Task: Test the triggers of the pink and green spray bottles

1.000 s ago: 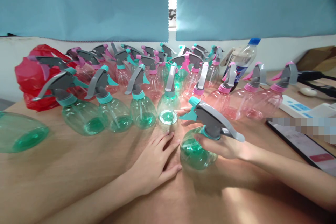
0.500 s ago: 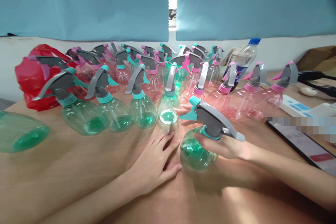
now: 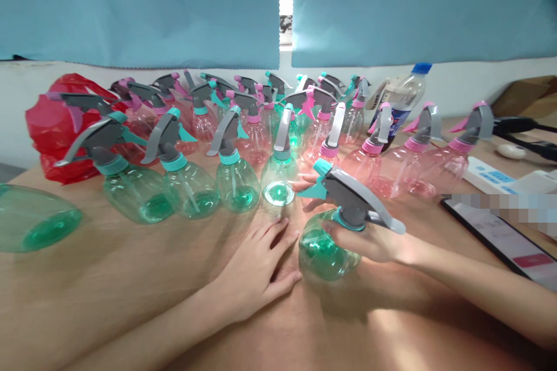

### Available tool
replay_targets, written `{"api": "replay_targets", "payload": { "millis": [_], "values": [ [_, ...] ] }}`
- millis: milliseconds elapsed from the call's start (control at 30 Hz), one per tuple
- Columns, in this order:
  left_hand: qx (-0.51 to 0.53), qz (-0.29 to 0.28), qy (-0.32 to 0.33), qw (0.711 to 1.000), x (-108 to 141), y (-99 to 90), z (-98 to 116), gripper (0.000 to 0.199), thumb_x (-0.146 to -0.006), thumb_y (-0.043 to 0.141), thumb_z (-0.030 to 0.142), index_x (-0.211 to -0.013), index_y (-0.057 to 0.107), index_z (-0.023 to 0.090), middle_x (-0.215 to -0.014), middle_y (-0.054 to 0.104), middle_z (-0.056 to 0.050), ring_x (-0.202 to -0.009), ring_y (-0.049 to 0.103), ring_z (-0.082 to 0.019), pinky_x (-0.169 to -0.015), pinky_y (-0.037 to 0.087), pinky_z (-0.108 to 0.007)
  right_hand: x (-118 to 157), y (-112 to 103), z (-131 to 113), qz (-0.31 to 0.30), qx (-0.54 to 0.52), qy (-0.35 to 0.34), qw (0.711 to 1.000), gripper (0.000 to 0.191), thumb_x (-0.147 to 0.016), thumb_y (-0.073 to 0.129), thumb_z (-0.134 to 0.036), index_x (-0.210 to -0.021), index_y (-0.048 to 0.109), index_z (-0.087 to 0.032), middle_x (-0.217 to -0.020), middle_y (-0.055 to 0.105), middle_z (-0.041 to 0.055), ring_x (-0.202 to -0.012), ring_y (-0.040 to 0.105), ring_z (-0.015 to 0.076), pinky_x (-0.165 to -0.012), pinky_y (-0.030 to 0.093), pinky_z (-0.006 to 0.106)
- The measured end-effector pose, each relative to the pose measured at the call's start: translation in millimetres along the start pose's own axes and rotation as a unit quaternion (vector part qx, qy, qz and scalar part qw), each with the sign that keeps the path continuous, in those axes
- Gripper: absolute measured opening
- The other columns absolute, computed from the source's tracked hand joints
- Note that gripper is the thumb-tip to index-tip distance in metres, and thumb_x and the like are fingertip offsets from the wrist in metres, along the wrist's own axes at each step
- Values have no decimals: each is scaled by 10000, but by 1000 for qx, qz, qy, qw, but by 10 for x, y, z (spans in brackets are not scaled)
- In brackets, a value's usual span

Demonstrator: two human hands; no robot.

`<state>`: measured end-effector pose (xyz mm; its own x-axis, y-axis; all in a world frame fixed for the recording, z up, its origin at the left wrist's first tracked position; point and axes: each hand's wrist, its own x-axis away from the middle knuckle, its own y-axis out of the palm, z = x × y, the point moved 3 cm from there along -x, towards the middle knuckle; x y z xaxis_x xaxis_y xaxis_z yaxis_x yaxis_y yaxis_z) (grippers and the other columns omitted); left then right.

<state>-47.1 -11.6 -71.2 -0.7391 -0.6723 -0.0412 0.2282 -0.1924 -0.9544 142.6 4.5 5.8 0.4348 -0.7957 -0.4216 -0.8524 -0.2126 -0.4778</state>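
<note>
My right hand [image 3: 363, 242] grips a green see-through spray bottle [image 3: 326, 258] at its right side. The thumb lies across the near side below the turquoise collar, and the fingers reach behind the bottle, their tips showing past its turquoise trigger. The bottle's grey spray head [image 3: 348, 191] points to the left. Palm down on the table, my left hand [image 3: 256, 269] has its fingers spread and holds nothing, just left of that bottle. Beyond my hands stands a row of green spray bottles [image 3: 237, 185], joined on the right by pink spray bottles [image 3: 361, 171].
More pink and green spray bottles crowd behind the front row. A red plastic bag [image 3: 56, 145] lies at the back left, and a green bottle [image 3: 39, 220] is cut off at the left edge. Rightward are a drink bottle [image 3: 409, 93], a phone [image 3: 491, 237] and a white power strip [image 3: 491, 174].
</note>
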Motion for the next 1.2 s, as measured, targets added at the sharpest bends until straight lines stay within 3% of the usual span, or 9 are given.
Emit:
{"api": "replay_targets", "payload": {
  "millis": [167, 433, 600, 700, 900, 1033, 1200],
  "values": [
    [-1, -3, -4, 1000, -7, -2, -3, 620, -934, 490, 496, -1453, 376, 177, -1505, 380, -170, -1403, 323, -330, -1125, 312, -556, 13, 3, 6, 0, 0, 1, 1000, 247, -715, 498, -87, -873, 584, -257, -580, 546, -33, -482, 544, 178, -451, 495, 306],
    [6, 3, 0, 1000, -3, 9, 1, 617, -932, 500, 487, -1453, 381, 179, -1498, 393, -168, -1400, 328, -336, -1122, 313, -563, 34, 28, 38, -30, -63, 1, 998, 358, -725, 466, -43, -1000, 603, -227, -817, 657, 8, -488, 501, 112, -420, 433, 236],
    [7, 7, 1, 1000, -12, 5, -10, 617, -928, 506, 488, -1451, 386, 184, -1489, 407, -166, -1395, 336, -341, -1118, 317, -569, 48, 29, 56, -32, -79, 4, 996, 305, -709, 457, -31, -900, 604, -219, -890, 655, 16, -497, 471, 94, -427, 409, 229],
    [4, 4, 1, 1000, -17, 4, -7, 615, -930, 503, 489, -1450, 389, 180, -1491, 404, -169, -1398, 332, -338, -1122, 313, -565, 44, 19, 57, -22, -66, 15, 997, 314, -681, 454, -40, -898, 602, -213, -801, 640, 10, -500, 476, 110, -429, 406, 241],
    [8, 3, 0, 1000, -9, 7, 1, 608, -927, 508, 484, -1440, 406, 174, -1490, 406, -171, -1396, 335, -341, -1123, 314, -564, 11, 5, 16, -15, -68, 27, 997, 446, -674, 466, -72, -1076, 596, -217, -801, 621, 10, -531, 539, 130, -490, 477, 267],
    [13, 1, -1, 1000, -9, 1, -3, 623, -925, 510, 485, -1452, 386, 177, -1494, 402, -167, -1399, 330, -341, -1123, 310, -569, 1, -2, -7, -27, -44, 32, 998, 338, -693, 475, -100, -980, 590, -235, -679, 564, -15, -542, 535, 145, -489, 472, 262],
    [8, -15, -16, 1000, -14, -3, -11, 639, -924, 500, 501, -1460, 376, 176, -1521, 360, -167, -1412, 307, -333, -1135, 297, -551, 21, -5, 9, -30, -27, 58, 998, 164, -682, 470, -116, -790, 474, -240, -564, 392, -54, -481, 365, 121, -413, 331, 252]
  ]
}}
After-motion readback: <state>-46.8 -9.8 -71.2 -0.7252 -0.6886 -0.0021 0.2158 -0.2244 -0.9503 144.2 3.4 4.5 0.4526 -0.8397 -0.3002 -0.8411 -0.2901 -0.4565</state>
